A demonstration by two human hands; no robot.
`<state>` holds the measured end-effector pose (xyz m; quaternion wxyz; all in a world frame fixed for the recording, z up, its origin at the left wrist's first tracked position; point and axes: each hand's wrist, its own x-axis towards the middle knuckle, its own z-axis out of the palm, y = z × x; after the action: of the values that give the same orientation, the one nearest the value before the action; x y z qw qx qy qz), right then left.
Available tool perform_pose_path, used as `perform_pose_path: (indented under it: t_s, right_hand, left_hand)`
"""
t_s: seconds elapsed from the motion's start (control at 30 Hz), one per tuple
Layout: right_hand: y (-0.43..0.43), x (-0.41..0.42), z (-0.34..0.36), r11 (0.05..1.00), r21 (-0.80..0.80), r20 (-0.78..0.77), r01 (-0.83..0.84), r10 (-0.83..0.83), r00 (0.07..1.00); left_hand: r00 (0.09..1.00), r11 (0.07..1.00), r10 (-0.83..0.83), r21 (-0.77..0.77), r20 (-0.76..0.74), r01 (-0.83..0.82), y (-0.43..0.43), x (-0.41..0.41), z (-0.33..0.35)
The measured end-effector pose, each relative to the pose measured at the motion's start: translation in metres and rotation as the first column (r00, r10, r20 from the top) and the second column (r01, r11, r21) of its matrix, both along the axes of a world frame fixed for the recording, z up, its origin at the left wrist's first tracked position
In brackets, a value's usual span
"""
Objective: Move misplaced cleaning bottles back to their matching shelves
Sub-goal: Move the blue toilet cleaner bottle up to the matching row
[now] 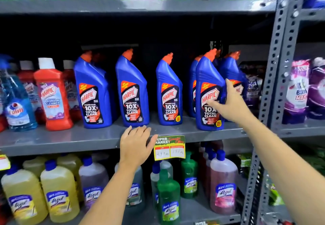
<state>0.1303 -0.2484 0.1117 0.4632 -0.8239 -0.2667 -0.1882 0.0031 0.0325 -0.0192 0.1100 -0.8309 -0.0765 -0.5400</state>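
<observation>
Fingers of the left hand (136, 143) lie flat and apart on the shelf edge (70, 141), holding nothing. To the right, the right hand (228, 104) wraps loosely round a blue Harpic bottle (209, 94) standing among matching ones. That bottle looks home. Other bottles may still need sorting.
</observation>
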Motion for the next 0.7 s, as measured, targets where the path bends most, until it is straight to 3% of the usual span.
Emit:
perform_pose_path:
  t_s: [0.23,0.47,0.7]
  right_hand:
    - [0.03,-0.028,-0.053,0.941,-0.15,0.03,0.302,-0.301,0.953]
    - [0.043,-0.005,-0.045,0.981,-0.101,-0.062,0.165,-0.171,0.983]
    - [0.049,0.002,-0.039,0.986,-0.007,-0.07,0.164,-0.164,0.984]
  left_hand:
    - [0.995,0.996,0.0,0.086,0.1,-0.009,0.002,0.006,-0.001]
    - [0.993,0.996,-0.017,0.09,0.12,0.006,0.004,0.008,-0.003]
    - [0.993,0.995,0.001,0.099,0.118,-0.013,0.004,0.007,-0.004]
